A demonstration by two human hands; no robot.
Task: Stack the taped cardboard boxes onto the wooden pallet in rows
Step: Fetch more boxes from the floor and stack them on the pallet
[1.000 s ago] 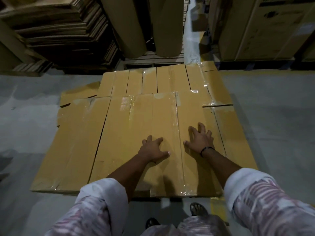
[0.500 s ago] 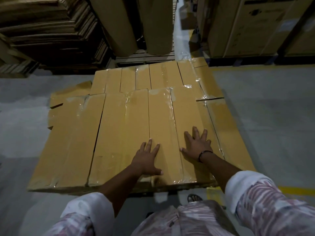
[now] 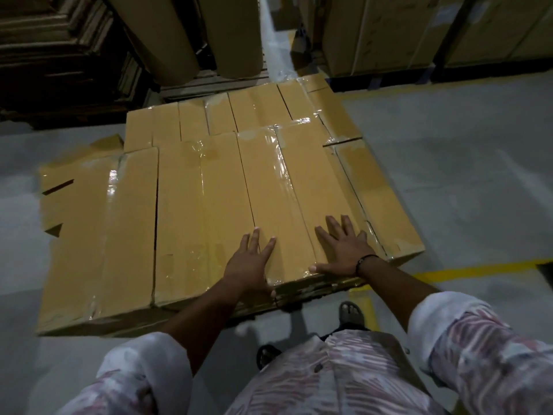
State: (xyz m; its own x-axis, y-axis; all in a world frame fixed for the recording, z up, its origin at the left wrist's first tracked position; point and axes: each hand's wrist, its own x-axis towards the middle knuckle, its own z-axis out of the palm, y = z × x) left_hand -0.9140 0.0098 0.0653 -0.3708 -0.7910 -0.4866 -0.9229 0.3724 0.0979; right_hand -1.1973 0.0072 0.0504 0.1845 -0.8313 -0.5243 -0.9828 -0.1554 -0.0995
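Several long, flat taped cardboard boxes lie side by side in rows, covering the pallet beneath them. My left hand [image 3: 250, 263] lies flat with spread fingers on the near end of one top box [image 3: 270, 199], its thumb at the box's front edge. My right hand [image 3: 344, 248], a dark band at its wrist, presses flat on the neighbouring box [image 3: 314, 181] to the right, thumb along that box's near edge. A far row of boxes [image 3: 257, 110] lies behind. The pallet itself is hidden under the boxes.
Stacks of flat cardboard sheets [image 3: 59, 55] stand at the back left, large brown rolls [image 3: 233, 34] behind the pallet, big cartons [image 3: 389, 34] at the back right. Grey floor with a yellow line [image 3: 466, 269] lies to the right. My sandalled feet [image 3: 351, 313] stand at the stack's near edge.
Both hands slid back toward the near ends of the boxes, and their fingers flattened out. My view shifted, with the stack now further left.
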